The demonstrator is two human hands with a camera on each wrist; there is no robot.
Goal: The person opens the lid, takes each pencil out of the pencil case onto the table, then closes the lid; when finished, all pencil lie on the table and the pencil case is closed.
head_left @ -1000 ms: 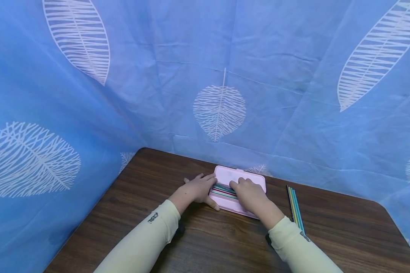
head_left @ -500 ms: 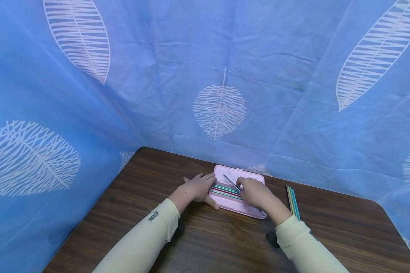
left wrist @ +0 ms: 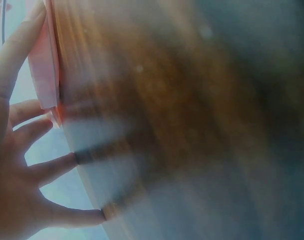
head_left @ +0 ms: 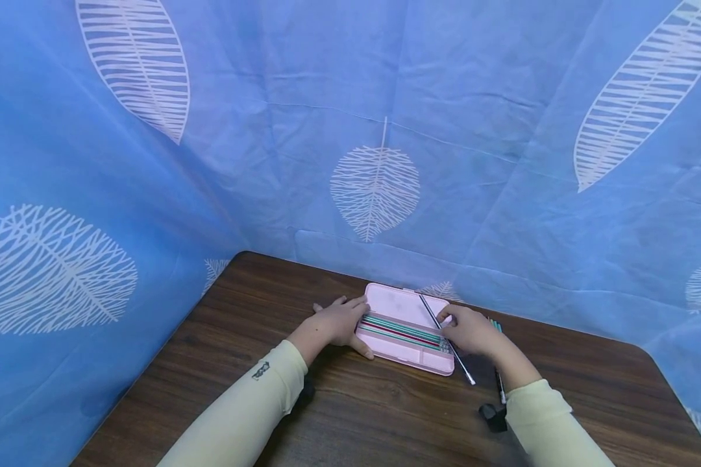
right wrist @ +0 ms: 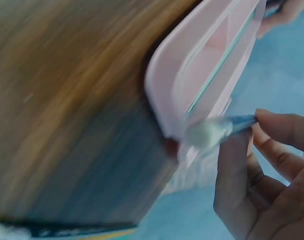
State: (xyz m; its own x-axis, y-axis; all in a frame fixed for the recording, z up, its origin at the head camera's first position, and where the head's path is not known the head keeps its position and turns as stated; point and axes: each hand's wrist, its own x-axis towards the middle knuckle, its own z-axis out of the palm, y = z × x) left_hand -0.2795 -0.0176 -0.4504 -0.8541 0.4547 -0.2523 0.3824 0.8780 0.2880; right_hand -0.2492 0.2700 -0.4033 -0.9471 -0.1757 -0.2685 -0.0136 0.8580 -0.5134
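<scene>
An open pink pencil case (head_left: 388, 299) lies on the table with its lid laid back. Inside it are several green and red pencils (head_left: 394, 331). My left hand (head_left: 332, 323) touches the case's left end, fingers spread and fairly straight, thumb along the front side. In the left wrist view that hand (left wrist: 22, 175) has some fingertips on the tabletop. My right hand (head_left: 473, 331) pinches a dark pencil (head_left: 429, 309) between thumb and fingers over the case's right end. The pencil slants, and its white end (right wrist: 206, 134) faces the right wrist camera.
Several loose pencils (head_left: 496, 324) lie to the right of the case, partly hidden behind the right hand and forearm. The brown wooden table (head_left: 385, 415) extends around the case. A blue curtain with white leaf prints (head_left: 376, 191) hangs behind the table.
The right hand has lifted the dark pencil out of the case and moved right with it, uncovering the pencils' right ends. The left hand has stayed at the case's left end.
</scene>
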